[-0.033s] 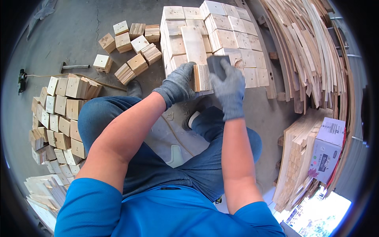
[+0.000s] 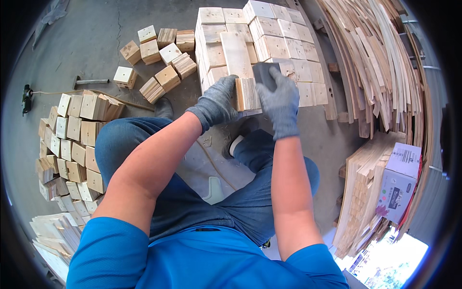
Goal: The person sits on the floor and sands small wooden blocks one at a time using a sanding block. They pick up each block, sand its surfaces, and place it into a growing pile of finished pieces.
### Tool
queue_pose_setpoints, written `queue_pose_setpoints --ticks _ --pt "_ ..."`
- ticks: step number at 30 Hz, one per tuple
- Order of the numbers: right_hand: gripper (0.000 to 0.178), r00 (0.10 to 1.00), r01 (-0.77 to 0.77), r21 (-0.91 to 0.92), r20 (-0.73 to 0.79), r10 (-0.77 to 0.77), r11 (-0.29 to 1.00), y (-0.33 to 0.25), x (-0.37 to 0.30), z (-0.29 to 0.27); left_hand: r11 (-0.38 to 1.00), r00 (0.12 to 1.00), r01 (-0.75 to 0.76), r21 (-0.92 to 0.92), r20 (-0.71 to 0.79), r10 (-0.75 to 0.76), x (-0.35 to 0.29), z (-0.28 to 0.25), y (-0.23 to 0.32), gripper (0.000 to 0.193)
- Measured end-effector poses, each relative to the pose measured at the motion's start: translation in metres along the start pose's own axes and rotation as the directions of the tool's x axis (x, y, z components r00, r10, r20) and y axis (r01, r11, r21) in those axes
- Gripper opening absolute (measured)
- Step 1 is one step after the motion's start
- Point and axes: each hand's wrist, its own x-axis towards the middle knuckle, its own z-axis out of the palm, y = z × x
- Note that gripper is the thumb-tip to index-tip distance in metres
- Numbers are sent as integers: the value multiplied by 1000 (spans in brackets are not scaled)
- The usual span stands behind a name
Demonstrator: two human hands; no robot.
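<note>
My gloved left hand (image 2: 220, 98) is closed against the left side of a layered wooden block (image 2: 248, 95), in front of the stacked blocks. A bare wooden board (image 2: 237, 54) lies just beyond that block, on the stack. In my gloved right hand (image 2: 280, 98) is a dark grey rectangular sanding pad (image 2: 264, 75), held flat at the right of the block, its far part showing past my fingers. Whether the pad touches the block's face is hard to make out. Both forearms reach forward over my bent knees.
Ahead stands a stack of pale wooden blocks (image 2: 301, 48). Loose blocks (image 2: 166, 77) and a hammer (image 2: 91, 82) lie left of it. More blocks (image 2: 74, 127) are piled at my left. Long wood strips (image 2: 370, 62) and a cardboard box (image 2: 398, 183) are at right.
My right hand has shifted slightly forward with the sanding pad. My left hand and the wooden block look unmoved.
</note>
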Motion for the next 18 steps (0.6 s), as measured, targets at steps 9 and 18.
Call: queue_pose_setpoints --ticks 9,18 --pt "71 991 -120 41 59 118 992 -5 -46 -17 999 999 28 26 17 -29 -4 -4 -1 107" --pt "71 997 0 -81 77 6 997 -33 -103 -20 1000 999 19 9 28 -20 -1 -3 -4 105"
